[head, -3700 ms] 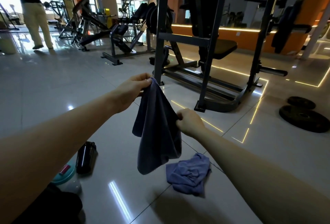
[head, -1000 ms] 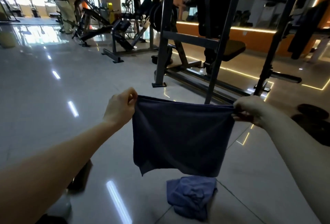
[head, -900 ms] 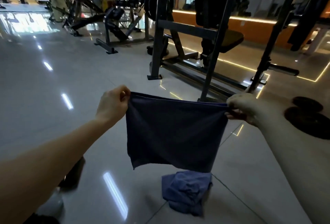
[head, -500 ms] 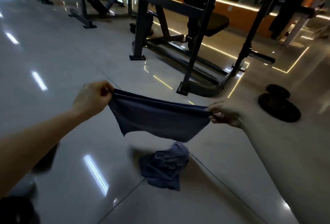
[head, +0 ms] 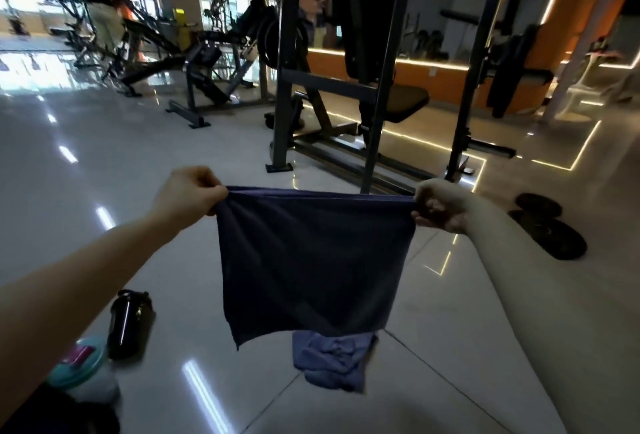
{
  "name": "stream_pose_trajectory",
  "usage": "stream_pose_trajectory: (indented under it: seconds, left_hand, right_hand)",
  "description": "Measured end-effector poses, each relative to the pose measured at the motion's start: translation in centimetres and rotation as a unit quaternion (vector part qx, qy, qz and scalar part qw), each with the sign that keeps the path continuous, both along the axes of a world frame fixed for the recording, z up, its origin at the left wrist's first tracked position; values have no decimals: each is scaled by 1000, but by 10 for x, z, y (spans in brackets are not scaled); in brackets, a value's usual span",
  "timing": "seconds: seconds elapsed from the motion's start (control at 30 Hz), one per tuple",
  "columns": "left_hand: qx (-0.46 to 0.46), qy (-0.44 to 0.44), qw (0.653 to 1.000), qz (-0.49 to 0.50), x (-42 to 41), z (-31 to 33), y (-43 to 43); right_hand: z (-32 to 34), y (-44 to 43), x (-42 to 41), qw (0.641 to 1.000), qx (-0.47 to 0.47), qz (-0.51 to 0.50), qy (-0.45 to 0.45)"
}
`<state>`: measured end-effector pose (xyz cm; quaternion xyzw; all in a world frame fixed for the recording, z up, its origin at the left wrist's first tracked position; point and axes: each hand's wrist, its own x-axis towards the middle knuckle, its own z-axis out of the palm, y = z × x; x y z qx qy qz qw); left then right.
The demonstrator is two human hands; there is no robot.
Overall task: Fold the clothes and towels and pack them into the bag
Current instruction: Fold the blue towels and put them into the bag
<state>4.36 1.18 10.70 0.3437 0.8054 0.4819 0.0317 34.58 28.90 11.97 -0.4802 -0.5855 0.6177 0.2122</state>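
Observation:
A dark blue towel (head: 311, 260) hangs flat in the air in front of me, stretched by its top edge. My left hand (head: 188, 191) pinches the top left corner and my right hand (head: 438, 205) pinches the top right corner. Below the hanging towel, a lighter blue cloth (head: 332, 362) lies crumpled on the tiled floor, its upper part hidden behind the towel. A dark shape at the bottom left corner (head: 69, 416) is mostly cut off by the frame; I cannot tell whether it is the bag.
A black bottle (head: 128, 323) lies on the floor at lower left, beside a teal-lidded container (head: 81, 369). A steel gym rack (head: 374, 115) with a bench stands ahead. Weight plates (head: 550, 233) lie on the floor at right. More machines stand at the back left.
The towel, slack and billowed half a second ago, now hangs taut and flat between my hands. The view has lifted back up toward the rack. Earlier the towel hung bunched from my left hand.

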Motion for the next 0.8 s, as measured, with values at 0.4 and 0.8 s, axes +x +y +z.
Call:
stream_pose_trajectory:
  seconds: [0.4, 0.8]
  left_hand:
    - [34, -74, 996, 24, -7, -5, -27]
    - [120, -348, 930, 18, -21, -9, -40]
  right_hand:
    - [4, -11, -9, 988, 65, 134, -28]
    - [14, -17, -16, 944, 137, 301, -15]
